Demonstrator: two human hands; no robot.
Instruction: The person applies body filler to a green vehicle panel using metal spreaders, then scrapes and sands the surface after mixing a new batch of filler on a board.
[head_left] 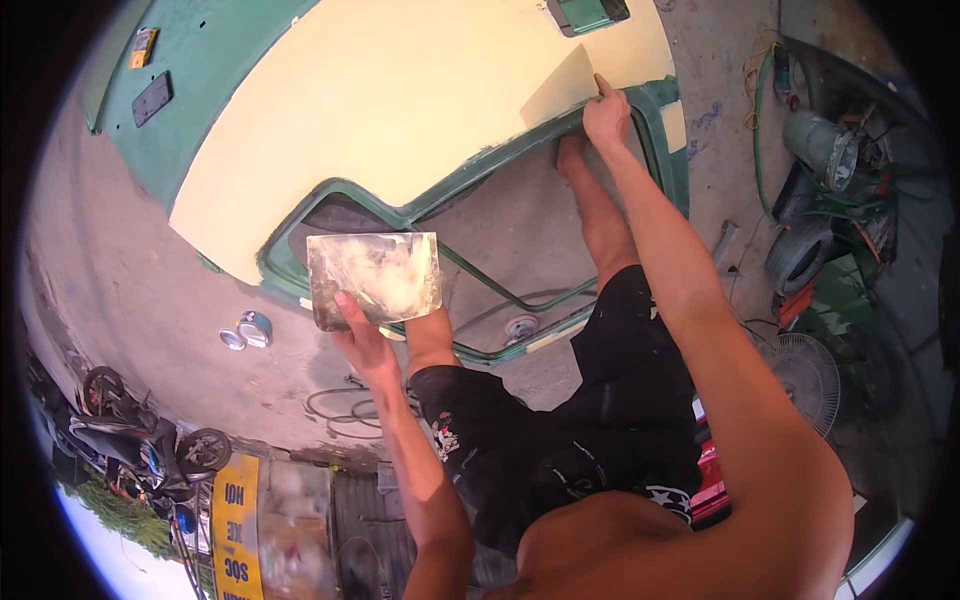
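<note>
My left hand (362,335) grips a flat rectangular mixing board (378,272) by its lower edge, thumb on top. Cream and brown filler smears cover its face. My right hand (607,112) is at the large cream-coated vehicle panel (400,90), just above a green window frame (470,157). Its index finger stretches forward, the other fingers curled. Against the panel beside it lies a thin tan triangular sheet, apparently a filler spreader (562,88). The fingers' grip on it is partly hidden.
An open tin (255,328) and its lid (232,340) sit on the concrete floor to the left. A phone (152,99) and small yellow box (143,47) rest on green bodywork. Right, a fan (803,380), tyre (799,254) and hoses crowd together. Motorbikes (150,430) stand lower left.
</note>
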